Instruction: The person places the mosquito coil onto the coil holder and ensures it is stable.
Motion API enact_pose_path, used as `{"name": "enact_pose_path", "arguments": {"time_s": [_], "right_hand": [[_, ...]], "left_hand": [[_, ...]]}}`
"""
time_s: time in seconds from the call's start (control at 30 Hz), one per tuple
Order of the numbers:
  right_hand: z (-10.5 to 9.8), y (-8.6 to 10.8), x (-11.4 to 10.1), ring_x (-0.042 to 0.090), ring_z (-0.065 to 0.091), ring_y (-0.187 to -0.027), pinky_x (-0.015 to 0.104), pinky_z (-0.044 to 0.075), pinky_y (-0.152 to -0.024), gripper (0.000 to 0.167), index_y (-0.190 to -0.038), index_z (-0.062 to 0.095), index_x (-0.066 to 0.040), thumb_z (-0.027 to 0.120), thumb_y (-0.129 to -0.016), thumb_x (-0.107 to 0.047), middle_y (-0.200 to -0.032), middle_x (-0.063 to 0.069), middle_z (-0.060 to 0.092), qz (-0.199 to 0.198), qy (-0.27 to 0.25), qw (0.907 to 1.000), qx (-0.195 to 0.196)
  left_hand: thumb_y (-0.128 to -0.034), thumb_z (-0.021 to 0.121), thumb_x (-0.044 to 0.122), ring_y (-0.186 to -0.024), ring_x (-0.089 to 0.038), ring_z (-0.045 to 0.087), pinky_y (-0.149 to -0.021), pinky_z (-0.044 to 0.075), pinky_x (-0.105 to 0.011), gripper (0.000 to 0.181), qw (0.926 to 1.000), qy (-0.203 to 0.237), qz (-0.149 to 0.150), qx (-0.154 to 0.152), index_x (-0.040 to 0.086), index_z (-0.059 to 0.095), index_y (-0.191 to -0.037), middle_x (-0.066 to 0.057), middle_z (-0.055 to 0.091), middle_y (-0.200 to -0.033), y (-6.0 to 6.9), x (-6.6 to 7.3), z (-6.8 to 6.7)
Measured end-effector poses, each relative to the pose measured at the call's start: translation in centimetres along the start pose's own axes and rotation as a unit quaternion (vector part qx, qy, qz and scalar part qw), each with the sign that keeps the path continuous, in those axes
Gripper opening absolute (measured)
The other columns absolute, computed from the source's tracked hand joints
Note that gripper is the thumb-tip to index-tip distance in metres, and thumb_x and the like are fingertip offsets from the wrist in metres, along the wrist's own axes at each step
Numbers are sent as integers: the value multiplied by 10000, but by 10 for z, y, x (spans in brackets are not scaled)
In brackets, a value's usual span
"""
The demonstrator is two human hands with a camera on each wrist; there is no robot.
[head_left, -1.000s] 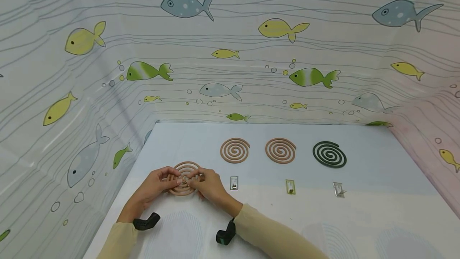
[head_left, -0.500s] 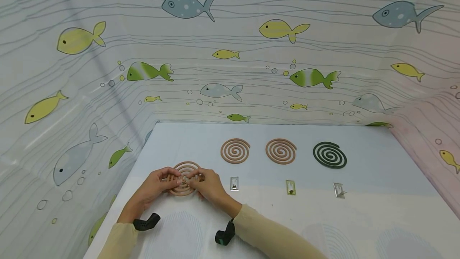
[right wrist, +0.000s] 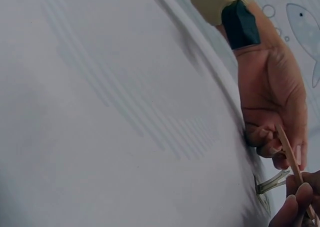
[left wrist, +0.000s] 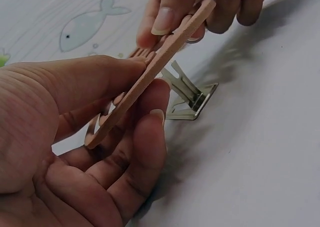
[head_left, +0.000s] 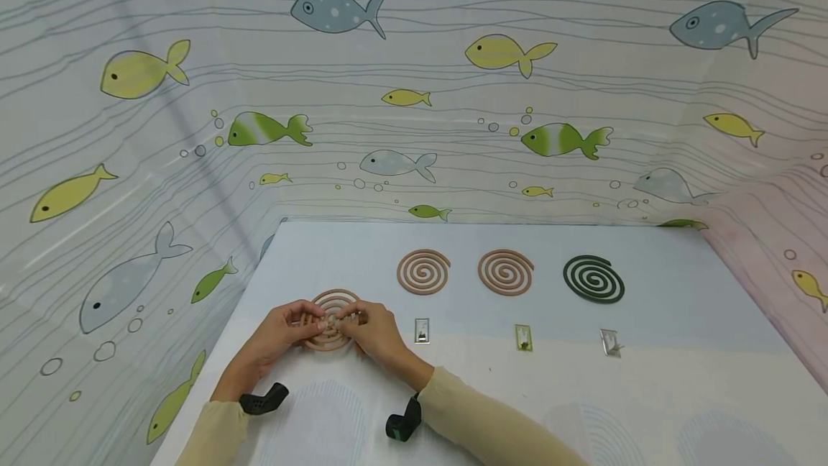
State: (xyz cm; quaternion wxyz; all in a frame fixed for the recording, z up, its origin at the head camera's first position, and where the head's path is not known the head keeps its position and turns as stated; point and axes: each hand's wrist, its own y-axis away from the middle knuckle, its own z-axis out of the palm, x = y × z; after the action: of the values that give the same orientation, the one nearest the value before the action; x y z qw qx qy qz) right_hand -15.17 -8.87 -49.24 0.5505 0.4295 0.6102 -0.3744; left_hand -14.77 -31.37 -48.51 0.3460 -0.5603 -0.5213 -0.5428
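Note:
A brown spiral coil [head_left: 333,298] is held between both hands at the left of the table in the head view. My left hand [head_left: 278,336] pinches its left part; in the left wrist view the thumb of the left hand [left wrist: 95,132] lies on one face of the coil [left wrist: 145,84], with fingers behind. My right hand [head_left: 382,336] grips it near the centre and right side. Below the tilted coil, a metal stand [left wrist: 192,99] rests on the table with its prong raised, also visible in the right wrist view as a stand [right wrist: 272,182]. Whether prong and coil touch is unclear.
Two more brown coils [head_left: 422,272] [head_left: 505,272] and a dark green coil [head_left: 593,279] lie farther back. Three small metal stands [head_left: 422,331] [head_left: 523,337] [head_left: 610,342] lie in front of them. Fish-printed sheeting surrounds the table [head_left: 679,380].
The held coil has shifted very slightly between the hands. Both hands keep nearly the same place, and the printed sheeting at the left has moved outward.

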Motion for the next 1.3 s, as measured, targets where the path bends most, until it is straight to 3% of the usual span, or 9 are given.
{"name": "enact_pose_path", "arguments": {"time_s": [0.5,0.9,1.13,1.3], "right_hand": [[1,0,-1,69,422,-372,218,345,-418,139,-1062,764,-91,737,-929,-120,-527,-29,505,-165,73,9998,28],[3,1,3,69,405,-350,217,340,-404,128,-1055,767,-107,740,-930,-114,-517,-36,498,38,0,10000,57],[2,3,-1,44,418,-375,208,348,-394,134,-1040,769,-74,723,-915,-90,-521,-63,490,-217,60,9993,290],[1,5,-1,39,424,-391,200,345,-410,125,-1025,774,-89,731,-908,-93,-526,-75,484,-167,167,9993,284]], "left_hand": [[-902,794,76,-760,-116,600,-638,537,-251,387,9998,-146,52,145,-126,622,-1183,-78,670,-987,-2,1,-1],[-967,730,113,-737,-122,603,-634,540,-278,356,9995,-286,40,-130,-128,612,-1201,-67,672,-990,0,1,-4],[-977,715,113,-726,-146,654,-631,554,-304,371,9990,-246,129,-345,-138,587,-1218,-93,665,-974,1,3,-3],[-968,725,113,-711,-148,641,-624,556,-307,365,9988,-309,108,-370,-129,593,-1208,-74,658,-939,1,4,-4]]}}
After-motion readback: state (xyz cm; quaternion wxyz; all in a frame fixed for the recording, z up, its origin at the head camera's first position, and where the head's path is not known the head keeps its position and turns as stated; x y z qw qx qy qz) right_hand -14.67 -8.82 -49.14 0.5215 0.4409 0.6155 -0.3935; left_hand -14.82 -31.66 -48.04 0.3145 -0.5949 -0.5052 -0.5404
